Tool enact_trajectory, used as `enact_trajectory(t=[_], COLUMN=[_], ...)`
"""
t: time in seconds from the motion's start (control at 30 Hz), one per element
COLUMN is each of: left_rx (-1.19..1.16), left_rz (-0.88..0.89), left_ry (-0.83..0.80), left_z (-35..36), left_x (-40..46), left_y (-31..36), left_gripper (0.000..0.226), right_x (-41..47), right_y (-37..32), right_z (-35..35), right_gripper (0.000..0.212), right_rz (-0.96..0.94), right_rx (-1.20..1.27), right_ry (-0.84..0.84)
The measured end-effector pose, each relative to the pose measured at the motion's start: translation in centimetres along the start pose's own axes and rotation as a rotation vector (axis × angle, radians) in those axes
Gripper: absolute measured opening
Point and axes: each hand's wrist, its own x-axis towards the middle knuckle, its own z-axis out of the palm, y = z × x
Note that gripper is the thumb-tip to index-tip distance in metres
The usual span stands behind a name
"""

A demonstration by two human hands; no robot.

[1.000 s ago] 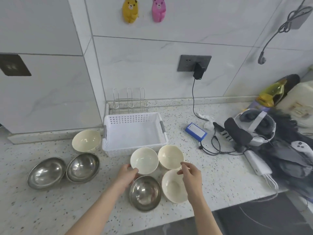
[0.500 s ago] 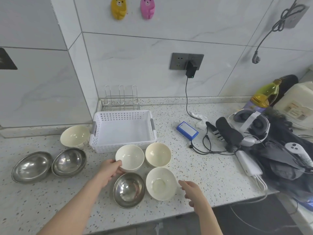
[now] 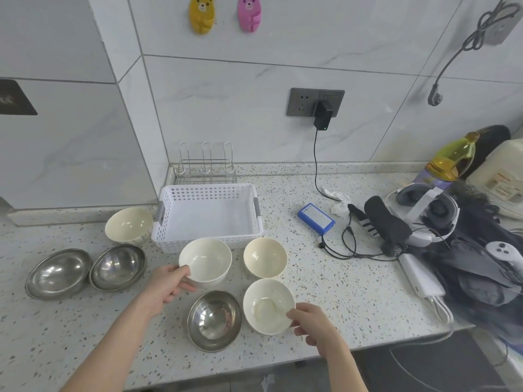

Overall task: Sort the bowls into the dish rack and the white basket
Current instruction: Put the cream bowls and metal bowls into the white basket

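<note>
Speckled tabletop (image 3: 353, 292) | left hand (image 3: 165, 287) grips white bowl (image 3: 205, 261) rim | right hand (image 3: 315, 323) pinches cream bowl (image 3: 267, 305) rim

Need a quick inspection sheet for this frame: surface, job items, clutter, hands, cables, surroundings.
Surface: speckled countertop, things spread across it.
Job's things: four cream bowls, three steel bowls, all on the counter. White basket holds nothing; dish rack behind it holds nothing.
Clutter: blue battery pack, headset, white controller, dark cloth, yellow-capped bottle.
Hands: left hand grips the rim of the cream bowl before the basket; right hand pinches the rim of the front cream bowl.
Cables: black charger lead from wall socket to counter; grey cord hanging upper right.
Surroundings: marble-look wall tiles, two bear hooks.
</note>
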Motion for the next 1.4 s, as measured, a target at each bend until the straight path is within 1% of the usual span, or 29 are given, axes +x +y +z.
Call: enact_trajectory(t=[0.07,0.13,0.17,0.4,0.47,0.6,0.87,1.0,1.1,1.17,1.27,1.4], left_rx=[-0.038,-0.065,-0.075,-0.100,-0.119,-0.145,-0.197,-0.215,-0.232,-0.229,-0.242,-0.247], left_rz=[0.005,0.018,0.025,0.067,0.069,0.067,0.073,0.091,0.101,0.103,0.098,0.094], left_ry=[-0.005,-0.008,-0.009,-0.018,-0.026,-0.021,0.067,0.120,0.136,0.143,0.152,0.154], left_z=[-0.1,-0.2,-0.2,-0.4,-0.8,-2.4,-7.2,-9.7,-11.2,-12.0,-13.0,-13.7], left_x=[-0.4,-0.8,-1.0,-1.7,-1.9,-1.7,-0.8,-0.3,0.2,0.8,1.8,3.3], left_y=[0.1,0.2,0.4,2.0,2.4,2.9,4.6,5.5,5.9,6.1,6.2,6.1], left_gripper=[0.014,0.015,0.015,0.018,0.019,0.020,0.019,0.018,0.017,0.016,0.014,0.013], right_x=[0.1,-0.1,-0.2,-0.9,-1.0,-1.2,-0.2,1.5,2.9,4.2,6.5,9.4], right_y=[0.0,-0.3,-0.5,-2.3,-3.4,-6.0,-12.5,-16.1,-18.8,-20.4,-22.2,-23.7], right_z=[0.1,-0.1,-0.2,-1.9,-2.1,-1.4,3.4,6.1,8.7,10.5,13.5,16.4], right_gripper=[0.017,0.006,0.004,0.009,0.005,0.006,0.007,0.020,0.017,0.021,0.023,0.016], right_rz=[-0.031,-0.045,-0.049,-0.077,-0.101,-0.167,-0.268,-0.295,-0.309,-0.332,-0.353,-0.341], right_rx=[0.006,0.006,-0.002,-0.078,-0.075,-0.034,0.080,0.145,0.139,0.131,0.029,-0.060], right_ry=[0.030,0.040,0.036,-0.049,-0.072,-0.083,-0.027,0.081,0.131,0.142,0.163,0.199])
